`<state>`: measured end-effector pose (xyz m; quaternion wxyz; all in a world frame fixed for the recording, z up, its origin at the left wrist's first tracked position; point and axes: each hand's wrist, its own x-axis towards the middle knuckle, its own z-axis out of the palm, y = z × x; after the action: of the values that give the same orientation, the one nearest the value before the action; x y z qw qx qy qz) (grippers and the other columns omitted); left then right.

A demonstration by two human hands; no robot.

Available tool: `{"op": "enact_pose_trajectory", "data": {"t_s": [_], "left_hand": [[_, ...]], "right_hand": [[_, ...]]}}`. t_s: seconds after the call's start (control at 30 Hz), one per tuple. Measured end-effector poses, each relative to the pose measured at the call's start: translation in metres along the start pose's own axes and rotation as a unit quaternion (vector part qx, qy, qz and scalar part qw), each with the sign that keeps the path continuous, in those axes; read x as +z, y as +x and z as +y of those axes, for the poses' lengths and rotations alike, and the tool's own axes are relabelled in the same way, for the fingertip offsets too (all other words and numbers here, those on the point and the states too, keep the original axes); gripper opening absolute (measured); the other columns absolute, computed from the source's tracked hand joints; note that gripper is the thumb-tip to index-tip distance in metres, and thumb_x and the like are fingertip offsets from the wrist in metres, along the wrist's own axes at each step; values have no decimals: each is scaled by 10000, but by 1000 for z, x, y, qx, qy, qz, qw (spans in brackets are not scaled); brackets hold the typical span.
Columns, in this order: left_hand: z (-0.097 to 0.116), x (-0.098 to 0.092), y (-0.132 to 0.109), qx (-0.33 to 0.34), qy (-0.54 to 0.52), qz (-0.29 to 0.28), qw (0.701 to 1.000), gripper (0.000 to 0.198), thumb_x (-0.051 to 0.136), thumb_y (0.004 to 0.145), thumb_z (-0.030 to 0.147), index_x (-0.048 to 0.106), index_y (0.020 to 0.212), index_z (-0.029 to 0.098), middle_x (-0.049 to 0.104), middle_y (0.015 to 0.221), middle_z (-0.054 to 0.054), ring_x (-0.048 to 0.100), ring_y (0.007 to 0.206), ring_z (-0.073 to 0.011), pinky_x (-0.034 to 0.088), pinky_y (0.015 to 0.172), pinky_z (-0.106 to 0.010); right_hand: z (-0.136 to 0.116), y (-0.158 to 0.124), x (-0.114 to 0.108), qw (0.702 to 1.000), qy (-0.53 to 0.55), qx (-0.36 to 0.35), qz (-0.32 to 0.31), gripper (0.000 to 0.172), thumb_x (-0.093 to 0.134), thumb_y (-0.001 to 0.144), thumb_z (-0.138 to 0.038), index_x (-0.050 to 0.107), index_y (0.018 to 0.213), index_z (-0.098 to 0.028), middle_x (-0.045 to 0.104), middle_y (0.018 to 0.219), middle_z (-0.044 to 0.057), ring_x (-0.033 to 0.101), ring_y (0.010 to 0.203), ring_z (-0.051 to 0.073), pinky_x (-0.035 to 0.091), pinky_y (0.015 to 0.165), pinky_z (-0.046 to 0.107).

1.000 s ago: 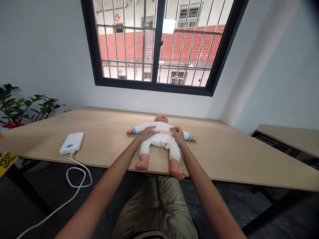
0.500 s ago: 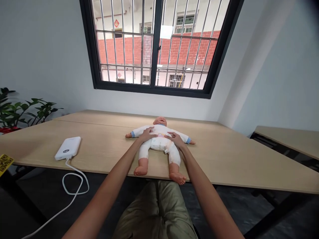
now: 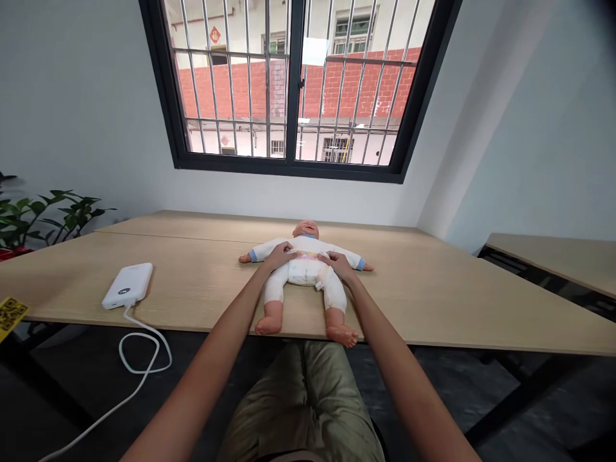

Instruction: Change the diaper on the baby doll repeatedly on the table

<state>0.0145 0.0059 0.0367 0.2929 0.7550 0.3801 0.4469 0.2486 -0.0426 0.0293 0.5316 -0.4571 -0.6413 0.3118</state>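
Observation:
A baby doll (image 3: 308,244) lies on its back on the wooden table, head toward the window and arms stretched out sideways. It has a white top with blue cuffs, and white coverings on its upper legs. Around its hips is a white diaper (image 3: 302,274) with a coloured waistband. At the waistband's left side, my left hand (image 3: 280,256) has its fingers closed on the diaper edge. My right hand (image 3: 338,264) pinches the opposite side of the waist. A small white tab sticks out by the doll's thigh, below my right hand. My fingertips are partly hidden.
A white power bank (image 3: 128,285) with a white cable (image 3: 156,350) hanging over the front edge lies on the left of the table (image 3: 433,301). Farther left is a green plant (image 3: 62,208). A second table (image 3: 553,260) stands on the right, and a barred window (image 3: 293,163) is ahead.
My right hand's fingers have drawn together at the diaper's waist, and my left hand's fingers have closed in slightly. The doll stays in place while the view shifts a little.

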Motion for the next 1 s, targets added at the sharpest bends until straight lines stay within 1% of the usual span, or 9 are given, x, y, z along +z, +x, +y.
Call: {"op": "enact_pose_trajectory", "data": {"t_s": [0.1, 0.2, 0.27, 0.37, 0.47, 0.57, 0.67, 0.83, 1.0], "left_hand": [[2, -1, -2, -5, -17, -1, 1000, 392, 705, 663, 497, 489, 805, 202, 555, 807, -5, 540, 784, -186, 439, 730, -312], [5, -2, -4, -8, -26, -14, 1000, 406, 709, 659, 504, 552, 861, 188, 615, 889, -38, 577, 866, -211, 458, 796, -334], [8, -3, -4, -8, -28, -23, 999, 418, 712, 663, 491, 603, 912, 174, 656, 983, -68, 595, 957, -235, 456, 873, -351], [11, -4, -6, -9, -30, -31, 999, 441, 716, 670, 467, 641, 981, 164, 679, 1088, -91, 596, 1061, -258, 442, 949, -358], [12, -5, -6, -13, -28, -31, 999, 453, 727, 668, 452, 654, 1000, 152, 685, 1102, -100, 600, 1077, -272, 449, 958, -368], [11, -4, -7, -17, -25, -27, 999, 448, 732, 664, 462, 656, 968, 142, 688, 1071, -101, 607, 1056, -279, 468, 937, -379], [9, -4, -7, -21, -23, -20, 999, 467, 737, 666, 471, 655, 983, 138, 686, 1089, -108, 609, 1062, -283, 473, 938, -386], [8, -4, -7, -5, -35, -29, 999, 502, 749, 668, 454, 683, 1062, 150, 672, 1211, -115, 586, 1160, -279, 443, 1010, -363], [6, -3, -5, 2, -42, -24, 999, 492, 756, 638, 477, 685, 978, 128, 698, 1111, -119, 612, 1094, -289, 466, 971, -378]], "right_hand": [[0, 1, 0, 1000, 7, -1, -13, 473, 685, 652, -655, 550, 640, -202, 518, 651, 8, 439, 664, 158, 378, 619, 289], [0, 3, 1, 999, 37, 2, -16, 472, 714, 637, -640, 616, 706, -184, 574, 707, 11, 474, 675, 152, 389, 637, 281], [2, 5, 1, 998, 63, 10, -2, 484, 752, 599, -623, 648, 757, -177, 609, 745, 15, 496, 694, 151, 403, 657, 279], [5, 7, 2, 995, 96, 23, 27, 495, 784, 555, -604, 655, 762, -173, 627, 749, 16, 507, 696, 147, 415, 673, 278], [10, 9, 3, 992, 114, 24, 40, 459, 782, 565, -570, 662, 763, -175, 645, 768, 22, 522, 711, 150, 424, 696, 282], [11, 11, 2, 992, 114, 23, 48, 408, 747, 588, -541, 669, 765, -181, 652, 778, 22, 529, 728, 156, 423, 714, 286], [8, 11, 1, 991, 112, 37, 59, 381, 690, 597, -507, 676, 798, -184, 647, 765, 21, 510, 703, 159, 406, 675, 285], [-2, 7, -1, 988, 130, 58, 58, 385, 648, 587, -417, 702, 890, -185, 591, 688, -11, 424, 577, 115, 327, 565, 255], [-4, 5, -1, 984, 156, 43, 75, 385, 680, 586, -385, 686, 910, -177, 594, 684, -12, 433, 565, 103, 320, 549, 242]]}}
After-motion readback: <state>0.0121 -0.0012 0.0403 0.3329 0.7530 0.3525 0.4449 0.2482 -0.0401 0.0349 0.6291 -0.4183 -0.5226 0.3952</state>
